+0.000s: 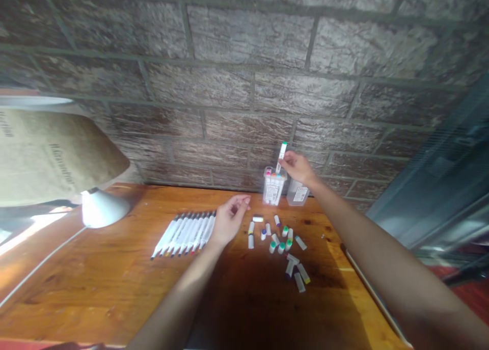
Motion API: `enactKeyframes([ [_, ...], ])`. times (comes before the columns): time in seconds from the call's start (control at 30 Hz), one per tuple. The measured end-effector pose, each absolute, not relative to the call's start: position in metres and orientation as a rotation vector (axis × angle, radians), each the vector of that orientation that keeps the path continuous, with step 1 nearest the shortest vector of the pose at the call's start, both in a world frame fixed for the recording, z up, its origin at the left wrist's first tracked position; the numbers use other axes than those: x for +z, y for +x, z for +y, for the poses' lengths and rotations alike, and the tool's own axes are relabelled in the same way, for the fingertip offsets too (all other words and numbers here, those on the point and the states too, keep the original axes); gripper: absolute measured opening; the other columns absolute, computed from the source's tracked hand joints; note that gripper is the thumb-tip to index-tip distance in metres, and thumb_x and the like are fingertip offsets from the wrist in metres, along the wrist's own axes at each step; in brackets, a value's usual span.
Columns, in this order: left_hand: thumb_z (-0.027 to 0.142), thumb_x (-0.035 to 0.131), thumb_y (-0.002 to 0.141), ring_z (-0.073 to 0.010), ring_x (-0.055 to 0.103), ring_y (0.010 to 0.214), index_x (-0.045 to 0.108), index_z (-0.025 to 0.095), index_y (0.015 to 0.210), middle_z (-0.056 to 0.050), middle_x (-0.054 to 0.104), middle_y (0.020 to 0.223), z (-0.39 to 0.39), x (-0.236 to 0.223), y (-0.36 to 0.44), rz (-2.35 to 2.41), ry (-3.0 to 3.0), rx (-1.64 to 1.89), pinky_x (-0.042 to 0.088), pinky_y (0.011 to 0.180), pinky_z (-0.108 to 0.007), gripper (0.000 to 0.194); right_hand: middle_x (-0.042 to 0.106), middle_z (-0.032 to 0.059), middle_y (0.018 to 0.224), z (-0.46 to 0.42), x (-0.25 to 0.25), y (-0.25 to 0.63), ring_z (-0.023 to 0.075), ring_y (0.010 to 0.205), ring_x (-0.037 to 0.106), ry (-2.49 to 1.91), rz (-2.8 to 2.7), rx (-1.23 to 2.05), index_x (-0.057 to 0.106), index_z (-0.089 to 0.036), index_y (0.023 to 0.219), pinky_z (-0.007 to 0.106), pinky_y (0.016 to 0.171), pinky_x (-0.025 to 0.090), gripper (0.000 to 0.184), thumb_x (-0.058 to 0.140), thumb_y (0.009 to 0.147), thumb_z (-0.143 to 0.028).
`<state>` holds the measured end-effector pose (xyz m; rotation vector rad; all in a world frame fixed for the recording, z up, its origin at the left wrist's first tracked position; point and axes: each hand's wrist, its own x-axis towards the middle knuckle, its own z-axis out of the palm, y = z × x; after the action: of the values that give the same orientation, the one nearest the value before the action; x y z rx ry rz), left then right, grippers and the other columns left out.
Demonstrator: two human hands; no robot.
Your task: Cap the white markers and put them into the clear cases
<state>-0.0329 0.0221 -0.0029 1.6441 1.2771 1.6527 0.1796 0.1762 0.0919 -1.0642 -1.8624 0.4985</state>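
My right hand (299,167) pinches a white marker (281,158) with a green end. It holds the marker upright over a clear plastic case (272,189), whose mouth shows pink, orange and blue marker ends. The marker's lower end is at the case's mouth; I cannot tell how deep it sits. My left hand (229,218) hovers over the table, loosely curled, with no object visible in it. Beside it lies a row of uncapped white markers (185,234). Loose marker caps (281,247) are scattered to its right, several with green, blue or yellow ends.
A second clear case (297,193) stands right of the filled one, below my right wrist. A lamp with a printed shade (57,156) and white base (103,208) is at the left, its cord crossing the wooden table (95,278). Behind is a brick wall (225,95).
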Motion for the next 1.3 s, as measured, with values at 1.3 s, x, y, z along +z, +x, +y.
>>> enactKeyframes([
  [1.3, 0.044, 0.061, 0.088, -0.0159, 0.064, 0.071, 0.070, 0.017, 0.100, -0.004, 0.072, 0.079, 0.022, -0.005, -0.034, 1.307, 1.691, 1.578, 0.048, 0.071, -0.025, 0.031, 0.079, 0.0046, 0.086, 0.171, 0.090, 0.175, 0.0195, 0.080, 0.073, -1.179, -2.198, 0.434, 0.078, -0.018, 0.090, 0.030, 0.081, 0.054, 0.019, 0.060, 0.087, -0.023],
])
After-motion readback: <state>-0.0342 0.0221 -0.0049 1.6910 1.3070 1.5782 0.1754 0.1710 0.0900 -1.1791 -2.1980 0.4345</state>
